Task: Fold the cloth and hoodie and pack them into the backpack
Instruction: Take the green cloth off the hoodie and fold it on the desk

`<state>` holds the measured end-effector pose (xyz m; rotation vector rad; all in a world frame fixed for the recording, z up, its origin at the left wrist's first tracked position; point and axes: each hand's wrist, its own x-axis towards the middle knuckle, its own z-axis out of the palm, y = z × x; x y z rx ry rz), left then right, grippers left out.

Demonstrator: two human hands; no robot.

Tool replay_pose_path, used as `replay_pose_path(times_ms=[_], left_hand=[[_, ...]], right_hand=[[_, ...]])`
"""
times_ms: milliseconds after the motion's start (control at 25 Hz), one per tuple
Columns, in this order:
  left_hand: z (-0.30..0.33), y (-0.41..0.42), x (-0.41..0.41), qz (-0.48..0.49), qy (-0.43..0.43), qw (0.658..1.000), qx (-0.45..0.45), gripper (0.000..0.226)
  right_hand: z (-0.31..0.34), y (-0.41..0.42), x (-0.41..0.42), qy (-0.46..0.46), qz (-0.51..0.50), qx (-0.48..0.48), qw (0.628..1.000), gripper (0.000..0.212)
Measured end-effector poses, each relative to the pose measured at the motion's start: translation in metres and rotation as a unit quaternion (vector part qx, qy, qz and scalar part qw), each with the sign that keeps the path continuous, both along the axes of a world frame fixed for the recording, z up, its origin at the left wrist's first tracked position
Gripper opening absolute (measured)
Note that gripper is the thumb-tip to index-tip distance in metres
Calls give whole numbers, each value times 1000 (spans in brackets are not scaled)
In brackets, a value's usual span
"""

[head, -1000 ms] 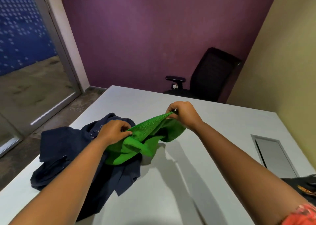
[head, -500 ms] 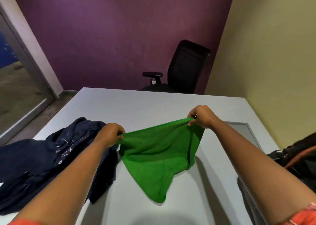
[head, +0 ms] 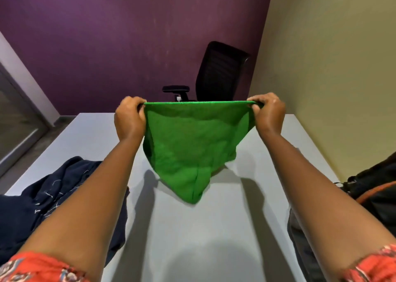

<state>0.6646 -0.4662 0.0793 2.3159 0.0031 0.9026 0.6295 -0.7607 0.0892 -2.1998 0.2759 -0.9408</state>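
In the middle of the frame the left hand (head: 129,118) pinches the left top corner of a bright green terry cloth (head: 192,144), fingers curled tight over the hem. The right hand (head: 269,115) grips the opposite top corner the same way, knuckles toward the camera. Between the 2 hands the upper edge is pulled straight and level, while the rest of the cloth hangs down in a loose triangle whose tip dangles at frame centre above the pale grey table (head: 192,238); whether the tip touches the surface cannot be told.

At lower left a crumpled navy blue hoodie (head: 53,196) with thin white stitching lies on the table, partly under the left forearm and reaching the table's left edge. At the right edge of the frame a black backpack (head: 377,193) with an orange trim line sits on the table's right side, cut off by the frame.

The bare grey surface runs from the near edge up the middle between hoodie and backpack to the far edge. Beyond that edge a black mesh office chair (head: 220,73) stands against the purple wall (head: 128,35), close to the olive-yellow wall (head: 332,56) on the right.
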Motion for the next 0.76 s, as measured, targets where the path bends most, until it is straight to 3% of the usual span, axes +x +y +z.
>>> replay_pose_path(times_ms=[160, 320, 400, 520, 640, 760], left_hand=[[21, 2, -7, -34, -145, 989, -22, 20], [11, 23, -29, -107, -124, 984, 65, 19], [-2, 35, -41, -146, -56, 981, 111, 22], [-29, 45, -62, -197, 176, 946, 189, 22], [-68, 46, -89, -244, 348, 871, 245, 21], [-111, 48, -115, -261, 430, 818, 278, 24]], right_hand=[[16, -2, -7, -111, -11, 27, 993, 23], [6, -8, -29, -73, 11, 9, 997, 22], [-5, -15, -43, -21, 44, 12, 999, 19], [-23, -25, -69, 134, 138, 36, 981, 16], [-50, -34, -97, 350, 231, 35, 907, 14], [-86, -32, -122, 454, 242, 5, 857, 15]])
